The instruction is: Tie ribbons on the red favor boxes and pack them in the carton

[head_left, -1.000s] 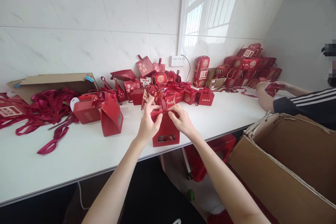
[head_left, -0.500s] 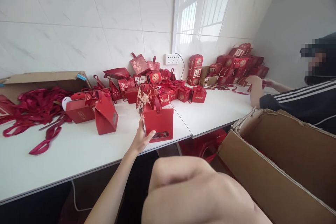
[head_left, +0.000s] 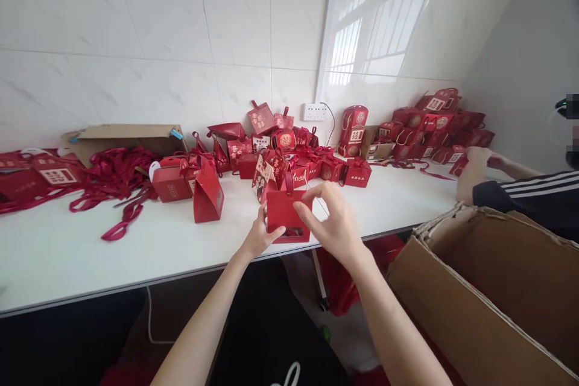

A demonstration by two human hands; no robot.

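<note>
A red gift box [head_left: 281, 210] with a small window low on its front stands near the table's front edge. My left hand [head_left: 259, 235] grips its lower left side, thumb across the front. From the top of the box rises a ribbon loop [head_left: 289, 181]. In front of the box's right side is my right hand [head_left: 335, 220], its thumb and curved forefinger apart with nothing visible between them. Whether its fingertips touch the box I cannot tell. Just behind stands a cream and red patterned box [head_left: 261, 176]. Another red box [head_left: 207, 196] stands upright to the left.
Several red gift boxes [head_left: 357, 174] crowd the back of the white table [head_left: 167, 253]. Dark red ribbons [head_left: 118, 163] lie heaped at left by a cardboard box [head_left: 131, 131]. A large open carton [head_left: 434, 277] stands at right, and beyond it a co-worker's hand [head_left: 478, 157] handles a red box.
My right hand has moved from close to the camera, low in the view, up to the red gift box. The left hand keeps its grip on the box. The view has shifted left.
</note>
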